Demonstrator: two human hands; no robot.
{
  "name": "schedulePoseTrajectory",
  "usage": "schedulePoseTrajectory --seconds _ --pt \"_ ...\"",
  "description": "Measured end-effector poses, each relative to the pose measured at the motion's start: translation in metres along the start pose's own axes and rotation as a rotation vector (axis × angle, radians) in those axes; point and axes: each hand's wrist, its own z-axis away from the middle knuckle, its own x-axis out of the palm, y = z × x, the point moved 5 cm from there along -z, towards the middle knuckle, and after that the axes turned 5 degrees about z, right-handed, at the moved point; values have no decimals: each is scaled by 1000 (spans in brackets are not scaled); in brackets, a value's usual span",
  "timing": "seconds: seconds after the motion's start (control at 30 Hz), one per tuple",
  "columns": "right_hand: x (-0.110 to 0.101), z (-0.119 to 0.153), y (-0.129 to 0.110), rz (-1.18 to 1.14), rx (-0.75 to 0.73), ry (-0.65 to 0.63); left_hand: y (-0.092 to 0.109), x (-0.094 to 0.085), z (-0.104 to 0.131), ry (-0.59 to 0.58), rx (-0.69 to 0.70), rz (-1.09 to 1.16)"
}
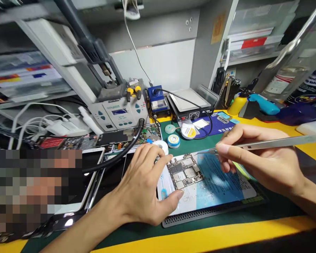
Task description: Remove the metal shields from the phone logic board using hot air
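A small circuit board (186,171) lies on a white and blue sheet (223,182) in the middle of the bench. My left hand (150,182) rests at the board's left side, thumb and fingers spread around its left edge, with the fingertips near its top corner and the thumb near its lower corner. In my right hand (260,158) a long thin metal tool (274,142) is pinched between thumb and fingers. The tool's fine tip points left, close to the board's upper right corner. Whether it touches the board cannot be made out.
Behind stand a grey soldering station (119,114), a heating plate (189,100) and small round tins (173,141). A black hose (118,156) crosses left of my left hand. A yellow bottle (238,104) and a blue-handled tool (264,104) stand at the back right.
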Motion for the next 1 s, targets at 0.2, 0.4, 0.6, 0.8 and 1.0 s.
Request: schedulePoseTrajectory --seconds 0.2,0.4,0.6,0.8,1.0 --pt "-5 -5 5 32 -20 -65 1 -9 -5 54 -19 -145" --pt "-2 -14 7 -36 -49 -98 -67 -80 -1 198 -499 -476" --pt "-1 -16 8 -55 -66 -108 -142 -141 4 91 -843 -746" --pt "-1 -16 8 -44 -80 -113 -155 -132 -1 65 -894 -876" --pt "2 -17 12 -21 -78 -128 -161 -124 -1 34 -921 -880"
